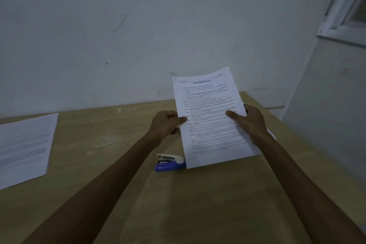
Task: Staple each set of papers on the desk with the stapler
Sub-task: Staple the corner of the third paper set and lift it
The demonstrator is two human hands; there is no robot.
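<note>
I hold a set of printed papers [212, 113] upright above the wooden desk [111, 144], its top page headed in bold. My left hand [168, 124] pinches the set's left edge, thumb on the front. My right hand [250, 121] grips the right edge, thumb across the text. A blue and white stapler [169, 162] lies on the desk just below the papers' lower left corner, partly hidden by them. A second set of papers [23, 148] lies flat at the desk's left.
A pale wall [138, 35] rises right behind the desk's far edge. A white window frame [348, 6] sits at the upper right. The desk's right edge runs diagonally beside my right forearm.
</note>
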